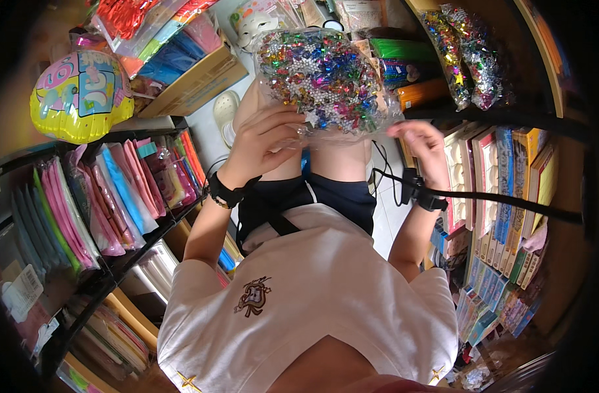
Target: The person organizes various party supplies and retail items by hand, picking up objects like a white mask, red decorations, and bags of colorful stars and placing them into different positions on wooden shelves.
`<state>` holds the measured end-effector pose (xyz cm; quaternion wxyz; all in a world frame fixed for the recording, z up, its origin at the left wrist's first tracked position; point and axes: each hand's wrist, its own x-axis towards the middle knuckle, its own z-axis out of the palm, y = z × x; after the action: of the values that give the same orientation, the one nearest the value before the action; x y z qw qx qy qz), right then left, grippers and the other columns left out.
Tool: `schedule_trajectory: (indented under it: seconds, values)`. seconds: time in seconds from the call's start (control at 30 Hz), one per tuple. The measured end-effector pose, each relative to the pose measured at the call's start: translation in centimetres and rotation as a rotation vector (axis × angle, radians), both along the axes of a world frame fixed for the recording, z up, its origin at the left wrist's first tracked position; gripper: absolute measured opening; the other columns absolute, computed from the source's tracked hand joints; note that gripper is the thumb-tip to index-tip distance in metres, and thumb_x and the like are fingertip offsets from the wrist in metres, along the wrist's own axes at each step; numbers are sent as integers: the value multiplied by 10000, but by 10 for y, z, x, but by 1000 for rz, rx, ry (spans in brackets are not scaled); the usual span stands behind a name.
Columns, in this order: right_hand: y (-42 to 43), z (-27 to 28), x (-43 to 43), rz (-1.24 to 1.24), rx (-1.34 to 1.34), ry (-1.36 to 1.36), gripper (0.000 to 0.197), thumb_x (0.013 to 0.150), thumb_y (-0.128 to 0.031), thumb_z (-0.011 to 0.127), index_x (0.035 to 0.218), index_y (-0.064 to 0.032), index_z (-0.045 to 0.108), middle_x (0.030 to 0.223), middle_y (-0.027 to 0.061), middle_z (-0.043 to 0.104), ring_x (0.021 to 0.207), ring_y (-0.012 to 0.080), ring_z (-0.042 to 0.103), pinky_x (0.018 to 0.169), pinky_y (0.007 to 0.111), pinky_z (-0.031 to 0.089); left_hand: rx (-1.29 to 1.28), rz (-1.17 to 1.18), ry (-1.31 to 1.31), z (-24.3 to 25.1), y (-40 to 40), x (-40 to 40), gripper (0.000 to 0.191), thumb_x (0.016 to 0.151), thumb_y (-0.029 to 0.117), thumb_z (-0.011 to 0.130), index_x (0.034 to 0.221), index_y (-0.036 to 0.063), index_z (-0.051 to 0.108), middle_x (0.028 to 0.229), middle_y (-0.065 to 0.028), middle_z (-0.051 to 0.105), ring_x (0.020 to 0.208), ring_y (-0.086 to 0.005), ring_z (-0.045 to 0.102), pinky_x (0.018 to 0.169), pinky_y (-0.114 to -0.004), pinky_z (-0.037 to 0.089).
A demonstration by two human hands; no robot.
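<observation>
A clear plastic bag of multicoloured metallic tinsel garland [324, 78] is over my knees, with shiny stars among the strands. My left hand [272, 135] has its fingers and thumb at the near left corner, with crinkled plastic between them. At the near right corner, the fingertips of my right hand [420, 140] meet the loose plastic edge. They are slightly blurred, and whether they pinch it is unclear. Each wrist wears a black strap, and a black cable [496, 197] runs off to the right from the right one.
On the left, a black shelf rack [108, 272] holds packaged coloured goods [120, 191]. Above it are a yellow foil balloon [83, 98] and a cardboard box [196, 88]. Boxed goods [505, 182] fill the right shelves, with two more tinsel packs [478, 64] higher up. A pale clog [226, 113] stands on the tiles.
</observation>
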<state>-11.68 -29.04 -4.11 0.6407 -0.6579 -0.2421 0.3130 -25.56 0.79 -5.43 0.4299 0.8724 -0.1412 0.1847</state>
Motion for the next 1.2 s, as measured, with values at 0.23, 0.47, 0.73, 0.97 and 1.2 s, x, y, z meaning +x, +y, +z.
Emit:
schedule_trajectory:
  seconds: [0.23,0.47,0.73,0.97,1.2]
  values:
    - [10,-5,8,-90,-84,-203,408,792,50,572,1194,-8,532,1312,89,443,1176,159,439,943,266,353,-181,90,97,3,15,-19,72,775,11,592,730,-43,608,981,-146,647,1038,-316,575,889,-384,444]
    - [37,-13,11,-37,-146,-455,188,744,10,645,927,-10,609,1144,81,537,1088,213,499,927,309,367,-421,225,137,-3,17,-24,113,822,-1,549,827,-73,635,962,-151,653,1020,-298,587,897,-365,438]
    - [36,-18,6,-134,152,-147,73,808,33,585,876,20,561,988,103,586,1003,190,540,901,308,388,-517,399,224,-14,21,-26,145,886,62,554,924,-48,641,834,-75,660,725,-79,580,636,-194,445]
    - [29,-29,1,-223,51,-100,51,857,-11,560,908,-7,557,889,37,589,845,97,533,782,228,402,-808,430,346,-25,17,-14,164,891,96,570,969,-37,626,705,12,596,599,-15,498,536,-159,378]
    - [23,-42,-1,-244,-17,-19,58,869,-56,582,913,-20,572,819,-18,575,758,35,501,701,174,393,-868,374,431,-29,20,-12,170,903,130,559,964,-21,607,692,22,568,588,-19,498,530,-161,401]
